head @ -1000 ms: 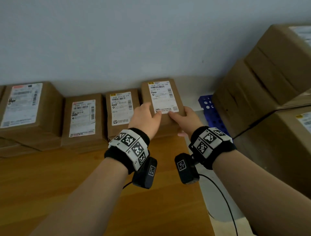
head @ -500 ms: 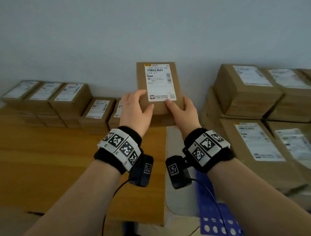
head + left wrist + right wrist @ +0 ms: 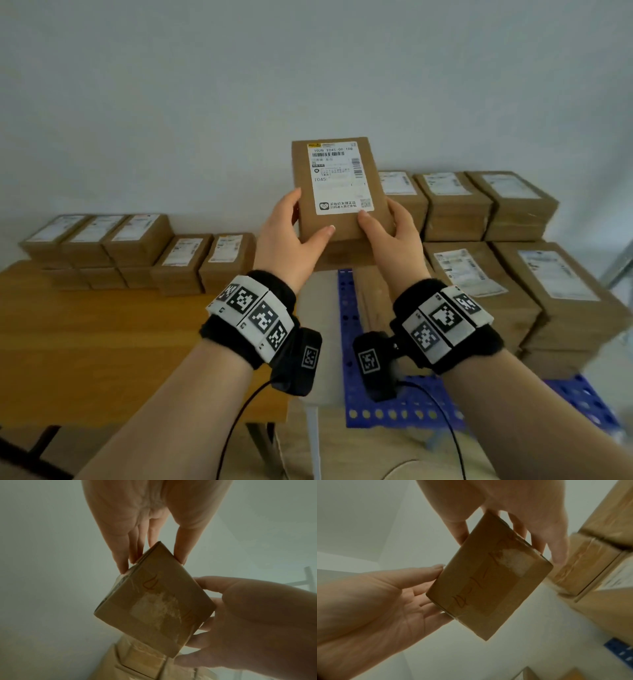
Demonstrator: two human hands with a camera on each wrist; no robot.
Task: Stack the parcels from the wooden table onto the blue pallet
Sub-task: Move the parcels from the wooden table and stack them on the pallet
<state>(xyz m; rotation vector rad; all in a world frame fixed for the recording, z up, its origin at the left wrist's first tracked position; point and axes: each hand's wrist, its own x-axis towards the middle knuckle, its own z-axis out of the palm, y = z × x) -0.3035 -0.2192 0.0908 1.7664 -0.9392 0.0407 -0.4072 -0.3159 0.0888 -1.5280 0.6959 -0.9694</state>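
both hands, left hand (image 3: 287, 236) and right hand (image 3: 394, 236), grasped one brown parcel (image 3: 337, 192) by its sides, held in the air between the wooden bench (image 3: 85, 342) and the stacked blue pallet (image 3: 387, 407).

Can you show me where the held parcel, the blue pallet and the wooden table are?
parcel (image 3: 337, 185): head view, on its white label.
pallet (image 3: 349, 342): head view, on its bare left strip.
table (image 3: 102, 342): head view, on its bare top.

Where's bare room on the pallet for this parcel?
Free: blue pallet strip along its left edge and the near edge, bordering the stacked parcels. Crowded: pallet's middle and right. Both hands hold the parcel aloft.
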